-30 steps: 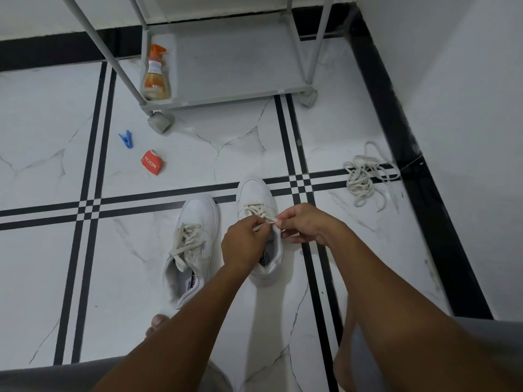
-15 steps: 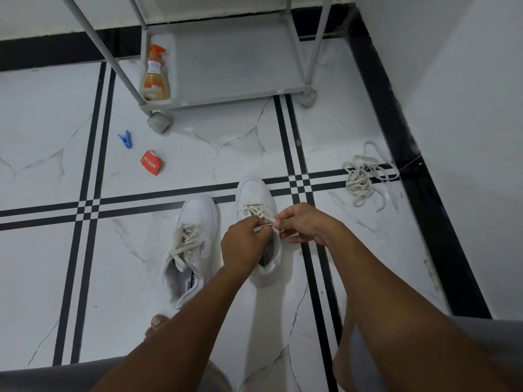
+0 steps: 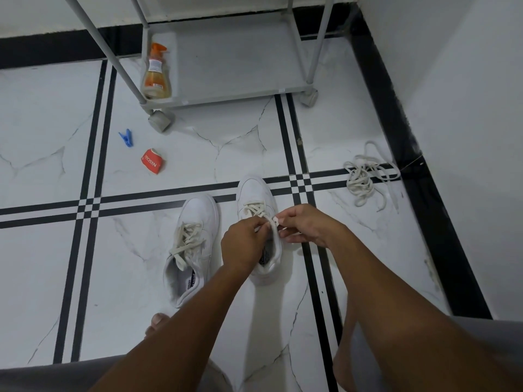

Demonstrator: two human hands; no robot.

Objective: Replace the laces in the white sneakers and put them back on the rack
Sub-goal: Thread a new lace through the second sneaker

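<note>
The lace point(image 3: 256, 208) of the right sneaker point(image 3: 259, 222) is pinched by both hands point(image 3: 243, 241) point(image 3: 305, 224); an eyelet could be skipped if tension is lost.

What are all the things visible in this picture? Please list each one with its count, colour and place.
sneakers: 2, white, on the floor side by side; left sneaker laced, right sneaker under the hands
loose laces: 1 tangled pile, off-white, on the floor at right, near the black border
rack: 1, grey, at the top, on wheels
spray bottle: 1, orange liquid and orange nozzle, on the rack's bottom shelf, left corner
clothes peg: 1, blue, on the floor left of the rack's wheel
paper cup: 1, red, on its side on the floor near the peg
floor: white marble tiles with black stripes
left hand: pinches lace at the right sneaker
right hand: pinches a lace end
</note>
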